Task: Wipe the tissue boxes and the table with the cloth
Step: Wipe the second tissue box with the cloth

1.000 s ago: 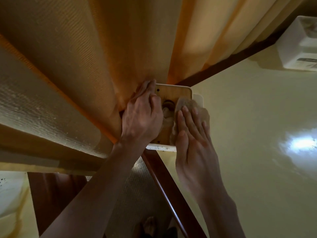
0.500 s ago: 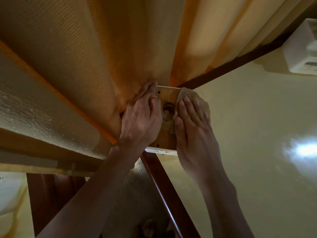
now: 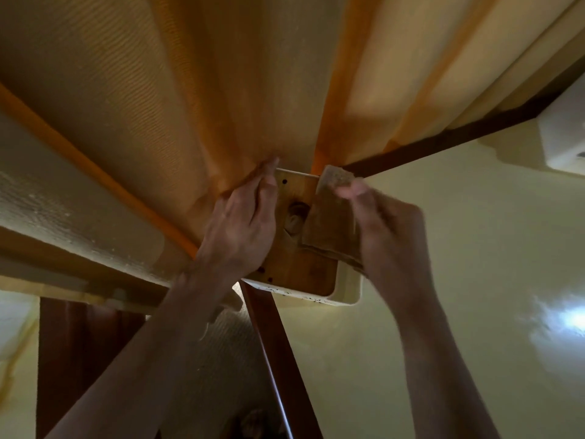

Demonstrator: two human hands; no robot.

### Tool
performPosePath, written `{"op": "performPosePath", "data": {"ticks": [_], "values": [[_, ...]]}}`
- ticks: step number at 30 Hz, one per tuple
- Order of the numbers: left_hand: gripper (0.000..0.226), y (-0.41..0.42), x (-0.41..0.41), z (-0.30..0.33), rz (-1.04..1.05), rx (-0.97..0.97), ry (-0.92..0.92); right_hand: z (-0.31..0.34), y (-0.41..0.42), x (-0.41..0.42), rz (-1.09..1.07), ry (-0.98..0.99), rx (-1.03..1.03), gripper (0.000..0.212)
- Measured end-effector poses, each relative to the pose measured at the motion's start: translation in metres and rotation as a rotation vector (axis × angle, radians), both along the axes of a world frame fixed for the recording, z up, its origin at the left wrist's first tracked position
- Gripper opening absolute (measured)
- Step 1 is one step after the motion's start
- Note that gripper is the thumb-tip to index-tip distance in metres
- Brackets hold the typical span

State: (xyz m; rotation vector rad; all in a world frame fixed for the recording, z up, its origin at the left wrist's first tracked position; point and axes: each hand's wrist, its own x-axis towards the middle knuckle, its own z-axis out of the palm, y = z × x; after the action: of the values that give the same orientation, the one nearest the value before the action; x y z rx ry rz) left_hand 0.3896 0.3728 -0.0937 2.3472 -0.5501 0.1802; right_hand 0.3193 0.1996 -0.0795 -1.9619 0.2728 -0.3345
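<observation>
A tissue box (image 3: 304, 274) with a wooden lid and a white body stands at the far left corner of the pale yellow table (image 3: 443, 280), against the curtain. My left hand (image 3: 240, 226) lies flat on the left part of the lid, fingers straight. My right hand (image 3: 383, 226) is raised over the box's right side and pinches a brownish cloth (image 3: 332, 229), which hangs folded over the lid. A tissue shows in the lid's round hole (image 3: 296, 218). A second white tissue box (image 3: 563, 134) sits at the far right edge of the view.
Orange curtain folds (image 3: 221, 90) hang behind the box and touch my left fingertips. A dark wooden table edge (image 3: 278, 359) runs from the box toward me. A bright light reflection (image 3: 566, 318) lies on the table at the right.
My right hand went from pressing the cloth flat on the lid to lifting off and pinching the cloth. My left hand stayed on the lid. The view came closer.
</observation>
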Motion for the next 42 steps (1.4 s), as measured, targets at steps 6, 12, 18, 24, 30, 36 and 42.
{"op": "performPosePath", "data": {"ticks": [6, 12, 18, 24, 30, 36, 42], "values": [[0.044, 0.001, -0.057, 0.041, 0.311, 0.038, 0.186, -0.007, -0.036, 0.021, 0.098, -0.045, -0.212, 0.03], [0.061, -0.008, -0.085, 0.015, 0.503, -0.41, 0.658, -0.027, -0.021, 0.022, 0.058, -0.053, -0.19, 0.034], [0.035, -0.012, -0.068, 0.004, 0.549, -0.587, 0.592, -0.033, -0.014, 0.011, -0.022, -0.091, -0.23, 0.035], [0.05, 0.002, -0.032, 0.007, 0.543, -0.468, 0.66, -0.026, -0.012, -0.008, -0.038, -0.101, -0.369, 0.035], [0.061, 0.008, 0.004, 0.008, 0.587, -0.373, 0.785, -0.02, 0.001, -0.014, 0.003, -0.084, -0.313, 0.036], [0.056, 0.007, 0.029, 0.009, 0.461, -0.214, 0.756, -0.016, -0.025, -0.01, 0.226, -0.024, -0.374, 0.041], [0.048, 0.011, 0.052, 0.007, 0.259, -0.172, 0.661, -0.014, -0.041, -0.002, 0.401, -0.005, -0.472, 0.043]]}}
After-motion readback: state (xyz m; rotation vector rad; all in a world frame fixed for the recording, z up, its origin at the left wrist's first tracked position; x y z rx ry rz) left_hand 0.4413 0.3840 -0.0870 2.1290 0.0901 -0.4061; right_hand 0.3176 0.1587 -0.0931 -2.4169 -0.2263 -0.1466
